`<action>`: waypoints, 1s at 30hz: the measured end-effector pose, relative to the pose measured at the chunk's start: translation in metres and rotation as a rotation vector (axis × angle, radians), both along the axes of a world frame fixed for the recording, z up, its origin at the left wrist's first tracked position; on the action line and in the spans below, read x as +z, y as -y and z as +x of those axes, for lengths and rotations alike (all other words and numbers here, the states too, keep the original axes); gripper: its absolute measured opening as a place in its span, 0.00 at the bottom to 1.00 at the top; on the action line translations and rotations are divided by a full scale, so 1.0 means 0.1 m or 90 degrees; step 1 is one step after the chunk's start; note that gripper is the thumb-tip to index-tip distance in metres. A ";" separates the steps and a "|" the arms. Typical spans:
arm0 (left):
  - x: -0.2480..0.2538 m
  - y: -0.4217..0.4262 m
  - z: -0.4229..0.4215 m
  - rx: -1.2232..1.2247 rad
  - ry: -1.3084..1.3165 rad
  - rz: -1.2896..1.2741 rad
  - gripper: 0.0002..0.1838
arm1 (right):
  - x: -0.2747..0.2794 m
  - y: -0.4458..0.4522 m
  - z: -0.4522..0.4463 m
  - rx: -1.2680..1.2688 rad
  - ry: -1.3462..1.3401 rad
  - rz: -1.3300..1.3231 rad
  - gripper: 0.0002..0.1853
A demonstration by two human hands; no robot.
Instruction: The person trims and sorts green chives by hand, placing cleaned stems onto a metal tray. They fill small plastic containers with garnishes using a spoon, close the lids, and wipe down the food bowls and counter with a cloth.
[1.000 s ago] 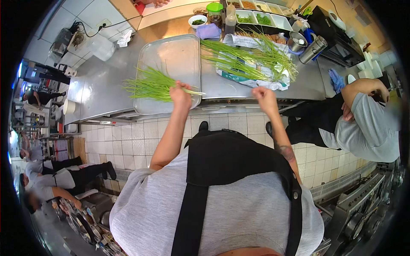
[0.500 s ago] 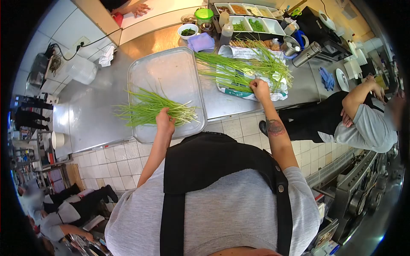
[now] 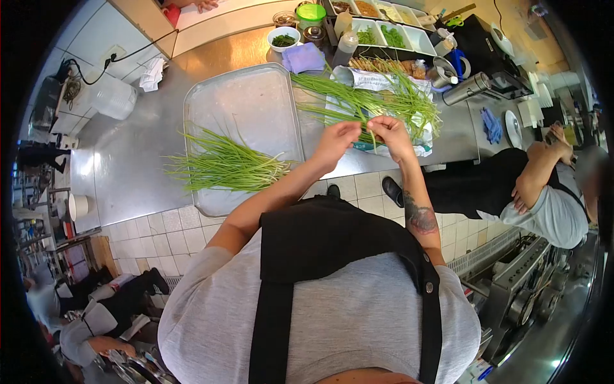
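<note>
Over the right side of the counter, my right hand (image 3: 391, 136) pinches a thin spring onion near its white end. My left hand (image 3: 338, 144) is just beside it, fingers drawn together; whether a stalk is between them cannot be made out. Beneath and beyond both hands, loose spring onions (image 3: 409, 105) lie spread over a printed plastic bag (image 3: 425, 148). A gathered pile of spring onions (image 3: 230, 163) rests on the metal tray (image 3: 295, 115) to the left, green tips pointing left and white ends right.
Behind the tray are a bowl of chopped greens (image 3: 283, 41), a purple cloth (image 3: 303, 59) and a green-lidded tub (image 3: 311, 13). Ingredient containers (image 3: 419, 41) and a squeeze bottle (image 3: 346, 47) stand farther back. A co-worker (image 3: 543, 192) with folded arms stands at the right, near a blue cloth (image 3: 491, 125).
My left hand has left the pile on the tray and moved right, up beside my right hand. The right hand has lifted a spring onion slightly. My view has shifted a little.
</note>
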State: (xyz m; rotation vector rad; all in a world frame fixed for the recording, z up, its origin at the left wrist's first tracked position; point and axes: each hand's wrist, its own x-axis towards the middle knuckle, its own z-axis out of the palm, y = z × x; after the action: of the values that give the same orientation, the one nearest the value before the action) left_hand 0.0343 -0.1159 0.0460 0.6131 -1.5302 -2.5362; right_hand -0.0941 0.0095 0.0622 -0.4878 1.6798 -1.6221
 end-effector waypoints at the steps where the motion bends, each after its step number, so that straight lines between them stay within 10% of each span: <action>1: 0.05 -0.04 -0.12 0.017 -0.012 0.004 0.14 | 0.04 0.02 0.04 0.006 -0.003 -0.003 0.07; 24: 0.13 0.10 -0.45 0.379 -0.073 0.173 0.07 | 0.19 -0.54 -1.04 -0.042 -0.229 -0.091 0.08; 28: 0.16 0.09 -0.36 0.377 -0.077 0.088 0.05 | 0.10 -0.91 -1.74 -0.249 -0.333 -0.047 0.07; 30: 0.11 0.09 -0.32 0.354 -0.085 0.031 0.05 | 0.17 -1.00 -1.87 -0.230 -0.503 0.229 0.10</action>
State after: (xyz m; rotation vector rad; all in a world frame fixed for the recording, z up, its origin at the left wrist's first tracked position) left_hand 0.0021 -0.1247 0.0572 0.7346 -1.0671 -2.1407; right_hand -0.2816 0.1095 0.0789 -0.7282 2.7163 -1.3858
